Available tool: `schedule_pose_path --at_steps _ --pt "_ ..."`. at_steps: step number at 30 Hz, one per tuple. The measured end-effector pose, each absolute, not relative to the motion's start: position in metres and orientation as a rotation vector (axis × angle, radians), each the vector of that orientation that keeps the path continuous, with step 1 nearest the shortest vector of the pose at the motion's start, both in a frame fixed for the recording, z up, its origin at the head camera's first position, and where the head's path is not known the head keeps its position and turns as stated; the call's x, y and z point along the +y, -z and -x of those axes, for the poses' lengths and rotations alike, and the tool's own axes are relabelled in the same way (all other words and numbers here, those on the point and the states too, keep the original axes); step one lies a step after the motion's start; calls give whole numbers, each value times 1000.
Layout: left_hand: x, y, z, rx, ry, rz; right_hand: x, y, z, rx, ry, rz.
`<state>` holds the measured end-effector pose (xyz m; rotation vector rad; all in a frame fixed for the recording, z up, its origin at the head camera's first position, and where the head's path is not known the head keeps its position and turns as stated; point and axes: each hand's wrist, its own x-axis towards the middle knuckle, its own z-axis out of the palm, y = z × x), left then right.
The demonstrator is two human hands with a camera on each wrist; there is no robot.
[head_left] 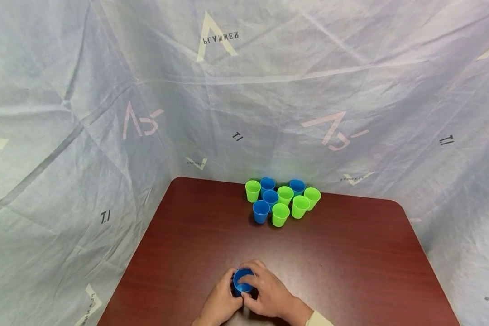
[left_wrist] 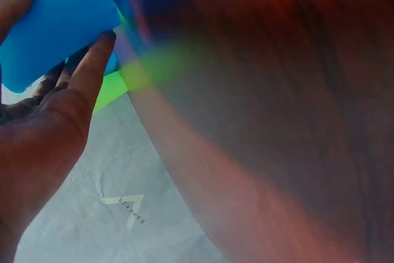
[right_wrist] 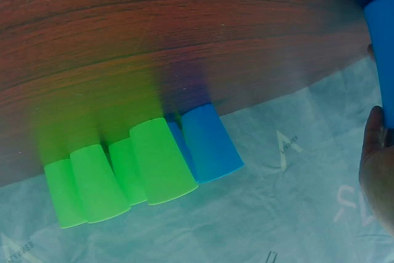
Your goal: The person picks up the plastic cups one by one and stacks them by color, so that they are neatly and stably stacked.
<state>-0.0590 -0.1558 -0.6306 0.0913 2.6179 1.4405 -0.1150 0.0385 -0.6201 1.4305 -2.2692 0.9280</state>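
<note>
A blue cup (head_left: 241, 277) stands mouth up near the front of the table, between both hands. My left hand (head_left: 221, 299) grips it from the left, thumb on the near side. In the left wrist view the blue cup (left_wrist: 58, 29) lies between the thumb and fingers of the left hand (left_wrist: 55, 118). From the right, my right hand (head_left: 270, 290) holds the cup, with a finger reaching over its mouth and the thumb by the near rim. The right wrist view has only a strip of the blue cup (right_wrist: 383, 60) at its edge.
Toward the back of the dark red wooden table (head_left: 195, 226), several green cups (head_left: 280, 215) and blue cups (head_left: 261, 212) stand upright in a close group. Grey printed cloth (head_left: 248, 104) hangs behind the table and along its sides.
</note>
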Motion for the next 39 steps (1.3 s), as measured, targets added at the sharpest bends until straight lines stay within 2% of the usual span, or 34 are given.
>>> schedule_pose_path --at_steps 25,39 --pt "-160 640 51 2838 -1360 -196 35 619 119 -2301 -953 -1538" --pt "-162 636 55 2738 -1398 -220 39 615 137 -2360 -931 -1502"
